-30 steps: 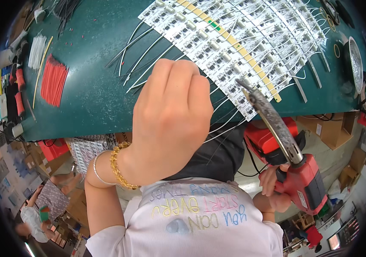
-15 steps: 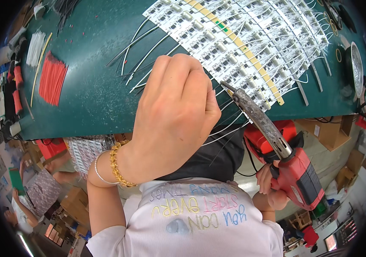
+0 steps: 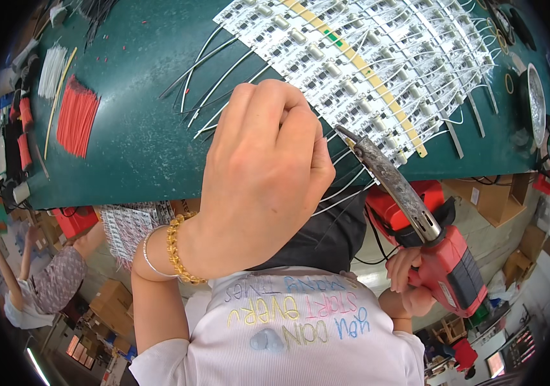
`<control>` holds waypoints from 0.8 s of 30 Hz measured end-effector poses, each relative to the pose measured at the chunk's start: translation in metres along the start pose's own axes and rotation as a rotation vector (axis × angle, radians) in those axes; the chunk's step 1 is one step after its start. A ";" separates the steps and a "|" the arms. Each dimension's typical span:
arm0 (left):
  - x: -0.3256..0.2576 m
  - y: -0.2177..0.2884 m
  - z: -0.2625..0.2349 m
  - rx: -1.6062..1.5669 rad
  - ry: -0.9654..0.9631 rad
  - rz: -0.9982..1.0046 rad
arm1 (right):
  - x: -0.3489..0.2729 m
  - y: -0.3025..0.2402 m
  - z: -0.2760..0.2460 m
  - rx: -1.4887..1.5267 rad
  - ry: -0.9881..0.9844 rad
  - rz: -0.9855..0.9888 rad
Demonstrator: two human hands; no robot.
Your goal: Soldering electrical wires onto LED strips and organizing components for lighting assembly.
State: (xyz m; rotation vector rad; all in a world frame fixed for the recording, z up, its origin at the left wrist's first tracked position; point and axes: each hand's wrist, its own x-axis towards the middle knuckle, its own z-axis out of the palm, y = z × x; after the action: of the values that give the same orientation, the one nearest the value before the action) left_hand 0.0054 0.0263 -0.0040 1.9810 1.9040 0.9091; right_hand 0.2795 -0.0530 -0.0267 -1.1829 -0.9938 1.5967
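Observation:
My left hand (image 3: 262,170) is closed, back upward, at the near left edge of a sheet of white circuit boards (image 3: 300,61). Its fingertips are pinched together and mostly hidden, so what they hold does not show. White and dark wires (image 3: 219,82) stick out from the boards beside and below it. In my right hand (image 3: 410,283) is a red gun-shaped soldering iron (image 3: 452,273), gripped by its handle. Its metal barrel points up and left, with the dark tip at the board edge, just right of my left fingers. Whether the tip touches a pad is unclear.
Bundles of red wires (image 3: 77,122) and white wires (image 3: 51,72) lie on the green table (image 3: 139,141) at left. A yellow strip (image 3: 371,77) crosses the boards. A metal bowl (image 3: 533,106) stands at right. Cardboard boxes (image 3: 111,305) and another person (image 3: 46,289) are beyond the table.
My left hand has shifted very slightly right. The soldering iron's tip has moved a little right and down. At far left, the other person has changed posture.

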 end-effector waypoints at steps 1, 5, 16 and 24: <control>0.000 0.000 0.000 0.001 -0.002 0.002 | 0.001 0.000 -0.001 -0.006 -0.017 -0.004; 0.000 -0.001 -0.003 0.003 -0.005 0.004 | 0.001 -0.003 -0.001 -0.005 -0.042 -0.013; 0.000 -0.001 -0.001 -0.008 -0.005 0.018 | 0.013 -0.014 0.009 -0.173 -0.174 -0.076; 0.002 -0.002 -0.018 0.144 0.020 0.044 | 0.016 -0.011 0.003 -0.127 -0.239 -0.144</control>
State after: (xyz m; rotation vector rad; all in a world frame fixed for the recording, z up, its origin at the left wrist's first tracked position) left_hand -0.0072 0.0242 0.0095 2.1105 1.9959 0.8267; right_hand 0.2766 -0.0350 -0.0201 -0.9937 -1.3207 1.6038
